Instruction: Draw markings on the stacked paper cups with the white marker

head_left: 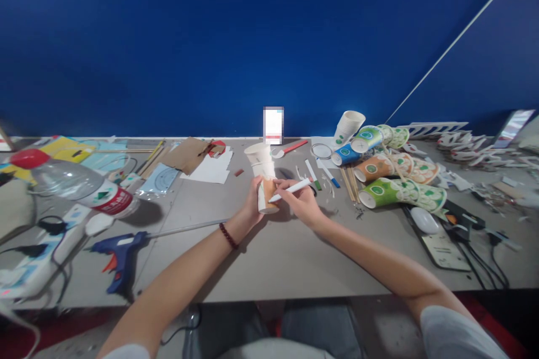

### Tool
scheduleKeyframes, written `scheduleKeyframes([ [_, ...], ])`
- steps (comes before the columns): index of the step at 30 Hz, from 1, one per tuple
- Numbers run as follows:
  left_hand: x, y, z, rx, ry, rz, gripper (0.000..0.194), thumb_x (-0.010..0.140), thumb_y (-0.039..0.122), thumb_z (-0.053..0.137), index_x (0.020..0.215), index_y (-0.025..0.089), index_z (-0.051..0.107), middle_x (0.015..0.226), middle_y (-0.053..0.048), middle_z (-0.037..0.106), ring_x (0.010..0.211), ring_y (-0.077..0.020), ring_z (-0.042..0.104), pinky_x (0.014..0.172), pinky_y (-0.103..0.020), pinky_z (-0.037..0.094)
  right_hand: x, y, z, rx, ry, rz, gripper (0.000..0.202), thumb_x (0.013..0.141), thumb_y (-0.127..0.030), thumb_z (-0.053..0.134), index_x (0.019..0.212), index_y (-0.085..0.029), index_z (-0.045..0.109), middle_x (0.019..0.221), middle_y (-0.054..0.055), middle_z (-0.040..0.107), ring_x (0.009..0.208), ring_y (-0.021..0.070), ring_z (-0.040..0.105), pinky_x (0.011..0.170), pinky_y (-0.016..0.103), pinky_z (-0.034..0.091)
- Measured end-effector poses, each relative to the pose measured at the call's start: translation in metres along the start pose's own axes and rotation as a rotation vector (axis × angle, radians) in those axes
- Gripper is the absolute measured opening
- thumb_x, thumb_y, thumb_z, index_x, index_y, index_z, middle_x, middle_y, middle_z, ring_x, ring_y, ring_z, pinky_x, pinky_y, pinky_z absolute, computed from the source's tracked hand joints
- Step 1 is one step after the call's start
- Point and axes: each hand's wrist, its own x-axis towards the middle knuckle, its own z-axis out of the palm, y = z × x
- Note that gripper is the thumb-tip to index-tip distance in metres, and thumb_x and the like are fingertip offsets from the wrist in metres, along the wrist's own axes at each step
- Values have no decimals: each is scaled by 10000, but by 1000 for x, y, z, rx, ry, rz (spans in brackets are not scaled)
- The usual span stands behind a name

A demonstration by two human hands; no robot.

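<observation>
Over the middle of the table, my left hand (252,202) is wrapped around the side of an orange-brown patterned paper cup (269,206). White paper cups (257,156) rise from its upper end; how they are joined is hidden. Between the fingers of my right hand (304,205) is a white marker (301,185) with a red end pointing up and right. Its tip is at the orange-brown cup's side, though I cannot tell whether it touches. A dark bead bracelet (228,235) circles my left wrist.
To the left are a blue glue gun (122,247), a plastic bottle (101,193) and a power strip (54,252). On the right lie green patterned cups (383,193), a stack of white cups (348,126) and a phone (442,249). A blue wall (252,39) stands behind the table.
</observation>
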Motion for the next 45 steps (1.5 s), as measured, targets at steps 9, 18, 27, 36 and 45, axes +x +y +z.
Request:
scheduleKeyframes([
  [9, -1, 1, -2, 17, 10, -93, 427, 853, 527, 487, 830, 139, 663, 650, -65, 658, 542, -194, 604, 475, -290, 474, 0, 1, 1, 26, -13, 22, 162, 737, -232, 612, 584, -239, 665, 741, 41, 731, 1234, 306, 616, 1064, 431, 419],
  [18, 1, 1, 0, -4, 35, -43, 378, 859, 475, 503, 834, 134, 665, 689, -67, 678, 597, -184, 625, 538, -272, 487, -3, -1, -1, -65, -50, -32, 155, 786, -239, 592, 651, -238, 668, 787, 33, 739, 1250, 282, 609, 1056, 403, 417],
  [27, -1, -2, -2, -39, 14, 25, 347, 819, 463, 621, 861, 123, 682, 763, -80, 716, 653, -190, 661, 606, -282, 514, -1, -6, -1, 26, 25, -25, 140, 819, -327, 639, 723, -231, 670, 882, 52, 753, 1122, 278, 672, 1022, 421, 461],
  [36, -3, -4, -2, -60, 54, 66, 402, 828, 535, 657, 942, 151, 686, 742, -53, 714, 611, -175, 640, 625, -299, 508, 10, -13, -9, 98, 94, -39, 320, 800, -564, 677, 861, -253, 633, 878, 38, 745, 839, 220, 700, 795, 362, 553],
  [45, -3, -1, 4, -121, 121, 39, 292, 855, 402, 605, 919, 136, 706, 793, -51, 743, 684, -183, 678, 693, -300, 536, 17, -3, -17, 7, 105, -83, 304, 817, -541, 679, 873, -243, 670, 930, 55, 743, 948, 246, 689, 919, 407, 525],
])
